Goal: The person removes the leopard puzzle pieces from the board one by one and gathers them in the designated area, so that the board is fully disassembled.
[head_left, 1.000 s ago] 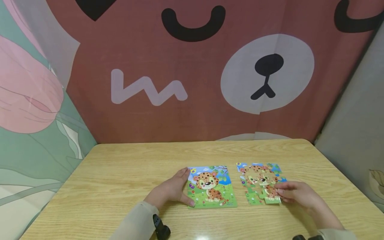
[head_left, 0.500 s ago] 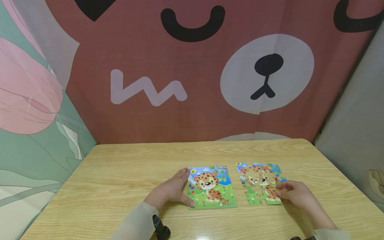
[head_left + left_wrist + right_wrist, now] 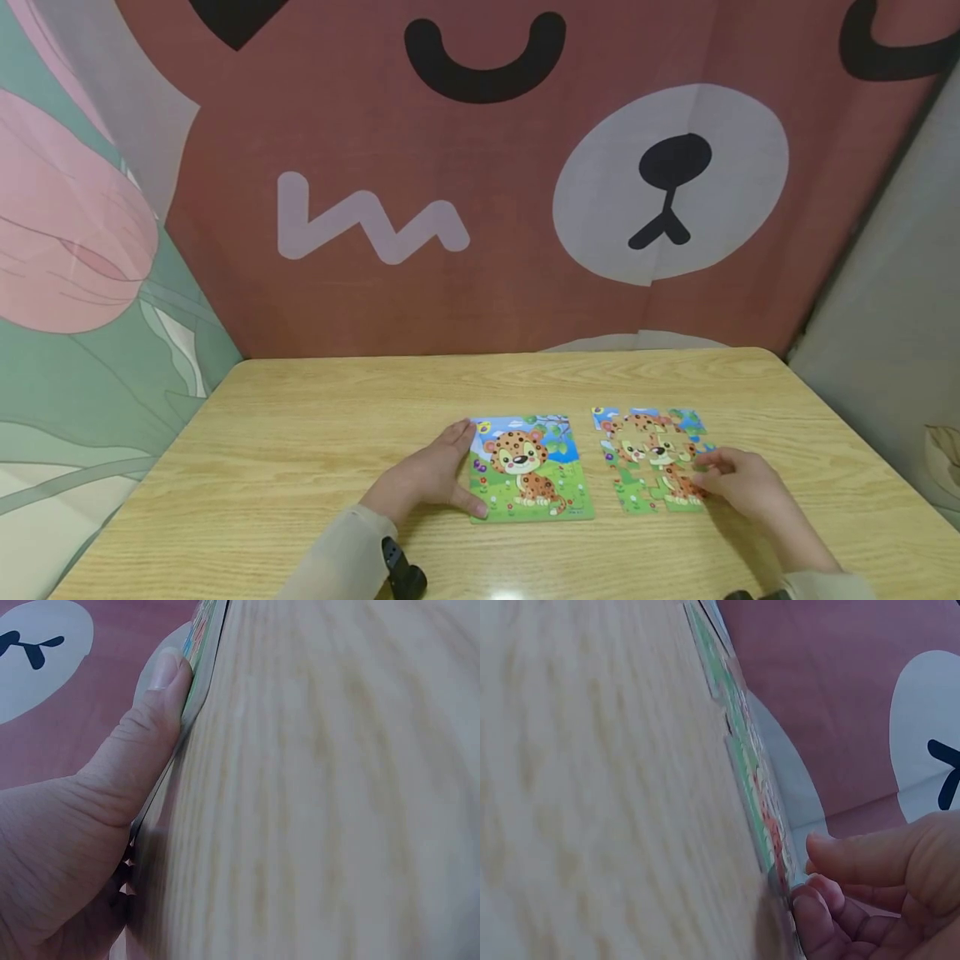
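In the head view a picture board (image 3: 531, 475) with a spotted leopard cub lies flat on the table. My left hand (image 3: 431, 475) rests along its left edge, thumb over the near corner and fingers at the far corner. To the right lies a partly assembled jigsaw puzzle (image 3: 632, 454) of the same cub. My right hand (image 3: 746, 483) pinches the right edge of a puzzle piece (image 3: 681, 490) showing the cub's body, which lies flat at the puzzle's near right. In the right wrist view, thumb and curled fingers (image 3: 866, 862) meet at the piece's edge.
The wooden table (image 3: 315, 417) extends around both pictures. Behind it hangs a brown cloth (image 3: 360, 308) printed with a bear face. A black wrist strap (image 3: 402, 571) is on the left sleeve.
The cub-body piece, tilted and apart earlier, has shifted slightly right and settled flat against its neighbours, my right hand still at its edge. My left hand and the board stayed put.
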Demonstrator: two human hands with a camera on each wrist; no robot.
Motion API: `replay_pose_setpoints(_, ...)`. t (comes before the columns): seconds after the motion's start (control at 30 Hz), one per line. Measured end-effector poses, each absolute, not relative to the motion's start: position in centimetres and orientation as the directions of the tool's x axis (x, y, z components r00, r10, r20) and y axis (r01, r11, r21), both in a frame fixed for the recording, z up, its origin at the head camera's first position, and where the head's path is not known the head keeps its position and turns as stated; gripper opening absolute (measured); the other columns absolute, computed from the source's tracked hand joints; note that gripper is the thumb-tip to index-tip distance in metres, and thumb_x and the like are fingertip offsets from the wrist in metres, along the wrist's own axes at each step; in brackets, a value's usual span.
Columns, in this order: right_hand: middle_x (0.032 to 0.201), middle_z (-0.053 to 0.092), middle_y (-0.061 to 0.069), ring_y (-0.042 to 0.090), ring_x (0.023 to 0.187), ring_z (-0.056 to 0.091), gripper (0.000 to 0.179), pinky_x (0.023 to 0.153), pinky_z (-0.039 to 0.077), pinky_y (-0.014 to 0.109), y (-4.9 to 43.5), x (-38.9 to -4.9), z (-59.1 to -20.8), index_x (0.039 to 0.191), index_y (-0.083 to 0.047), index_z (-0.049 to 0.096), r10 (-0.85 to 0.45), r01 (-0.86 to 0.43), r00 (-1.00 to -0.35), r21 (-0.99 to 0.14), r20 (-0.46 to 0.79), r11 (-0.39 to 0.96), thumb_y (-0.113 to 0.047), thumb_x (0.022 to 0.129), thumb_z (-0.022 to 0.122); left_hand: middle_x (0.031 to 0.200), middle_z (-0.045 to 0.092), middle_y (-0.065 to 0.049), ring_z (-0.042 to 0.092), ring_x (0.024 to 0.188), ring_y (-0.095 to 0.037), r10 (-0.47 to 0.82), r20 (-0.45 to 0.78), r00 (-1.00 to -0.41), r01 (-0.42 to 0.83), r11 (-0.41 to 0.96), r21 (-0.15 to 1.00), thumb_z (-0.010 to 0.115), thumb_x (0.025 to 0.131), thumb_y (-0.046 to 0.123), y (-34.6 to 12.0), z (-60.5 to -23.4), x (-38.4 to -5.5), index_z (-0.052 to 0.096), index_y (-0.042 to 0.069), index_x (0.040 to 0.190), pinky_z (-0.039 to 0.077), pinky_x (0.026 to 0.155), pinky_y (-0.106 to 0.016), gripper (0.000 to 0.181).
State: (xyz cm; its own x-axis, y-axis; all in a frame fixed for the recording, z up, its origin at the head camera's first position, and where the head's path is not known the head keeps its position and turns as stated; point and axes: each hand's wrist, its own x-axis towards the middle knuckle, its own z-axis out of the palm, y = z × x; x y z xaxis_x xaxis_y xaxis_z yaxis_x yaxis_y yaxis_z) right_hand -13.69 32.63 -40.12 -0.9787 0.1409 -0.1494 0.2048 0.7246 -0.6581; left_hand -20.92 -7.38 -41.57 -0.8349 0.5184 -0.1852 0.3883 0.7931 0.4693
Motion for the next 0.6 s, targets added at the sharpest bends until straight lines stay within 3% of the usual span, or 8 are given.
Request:
replay_pose_setpoints(0.23, 0.107, 0.060, 0.021, 0.027, 0.095, 0.056, 0.045, 0.069, 0.051, 0.031, 31.5, -13.6, -39.3, 0.118, 0.008, 0.055, 0.102, 0.167, -0.986, -0.710, -0.134, 0.684, -0.023, 0.087, 0.064, 0.156, 0.009, -0.010, 0.008, 0.143, -0.025, 0.519, -0.184, -0.835, 0.390, 0.793, 0.469, 0.078, 0.052, 0.058, -7.4, -41.6, -20.9, 0.015, 0.004, 0.148, 0.019, 0.115, -0.042, 0.127)
replay_pose_setpoints(0.6, 0.098, 0.061, 0.012, 0.018, 0.084, 0.054, 0.041, 0.064, 0.048, 0.030, 28.6, -13.6, -37.3, 0.121, 0.006, 0.054, 0.049, 0.114, -0.993, -0.762, -0.107, 0.638, -0.020, 0.089, 0.061, 0.156, 0.009, -0.010, 0.008, 0.143, -0.025, 0.520, -0.187, -0.833, 0.387, 0.791, 0.474, 0.078, 0.052, 0.058, -7.4, -41.6, -20.9, 0.016, 0.003, 0.148, 0.019, 0.115, -0.042, 0.127)
